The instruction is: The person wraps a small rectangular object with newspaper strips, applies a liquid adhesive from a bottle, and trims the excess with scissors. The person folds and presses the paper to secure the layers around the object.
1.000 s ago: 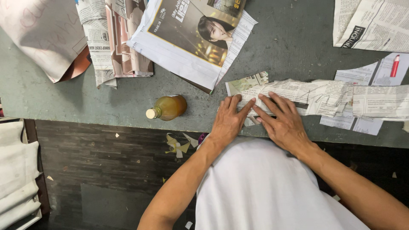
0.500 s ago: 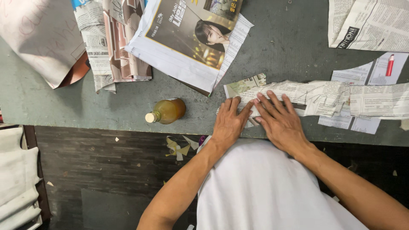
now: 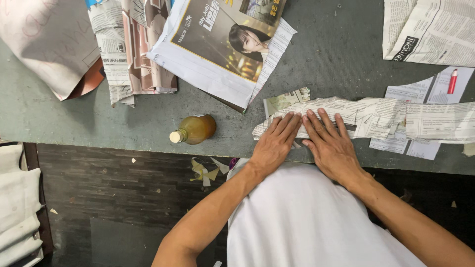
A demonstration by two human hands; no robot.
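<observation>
Both hands lie flat, fingers spread and palms down, holding nothing: the left hand (image 3: 273, 146) and the right hand (image 3: 330, 143) press side by side on a long folded newspaper strip (image 3: 366, 116) that runs along the near edge of the grey desk (image 3: 74, 126). The strip reaches from the left hand's fingertips off to the right, where it overlaps some cut paper sheets (image 3: 420, 94) (one printed with a small red marker shape). Just left of the hands a small amber bottle (image 3: 194, 129) with a pale cap lies on its side, close to the strip but not touching it. Farther back, an open magazine (image 3: 222, 44) rests on crumpled newspaper (image 3: 128, 54), and more newspaper (image 3: 430, 29) sits at the far right corner. Paper scraps (image 3: 205, 170) litter the dark floor below.
</observation>
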